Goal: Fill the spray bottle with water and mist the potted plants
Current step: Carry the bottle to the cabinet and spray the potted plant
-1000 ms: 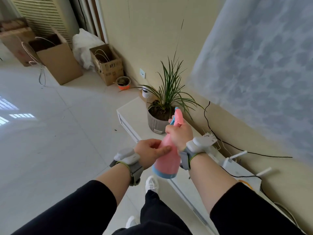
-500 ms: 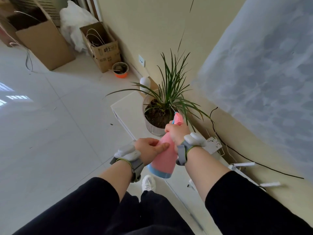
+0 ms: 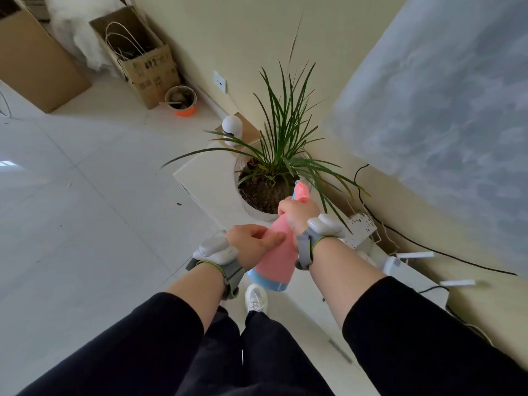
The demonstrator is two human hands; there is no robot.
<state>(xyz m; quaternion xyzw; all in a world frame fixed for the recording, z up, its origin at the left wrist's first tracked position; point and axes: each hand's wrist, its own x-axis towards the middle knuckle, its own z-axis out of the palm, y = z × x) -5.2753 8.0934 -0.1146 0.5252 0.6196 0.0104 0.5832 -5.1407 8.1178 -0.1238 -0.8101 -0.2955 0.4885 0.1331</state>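
A pink spray bottle [image 3: 278, 252] with a blue base is held tilted, its nozzle over the soil of a potted plant [image 3: 274, 155] with long thin green leaves. My right hand [image 3: 298, 214] is wrapped around the bottle's neck at the trigger. My left hand [image 3: 253, 247] rests against the bottle's body, fingers on its side. The plant's grey pot [image 3: 257, 214] stands on a low white cabinet [image 3: 208, 181] by the wall.
A white round device [image 3: 233, 130] sits behind the pot. A power strip [image 3: 361, 228], a white router [image 3: 400, 264] and black cables lie on the cabinet to the right. Cardboard boxes [image 3: 143, 58] and an orange bowl [image 3: 181, 101] stand on the floor beyond.
I have stepped closer to the plant. Both hands and the bottle have moved forward, and the nozzle now sits over the pot's soil.
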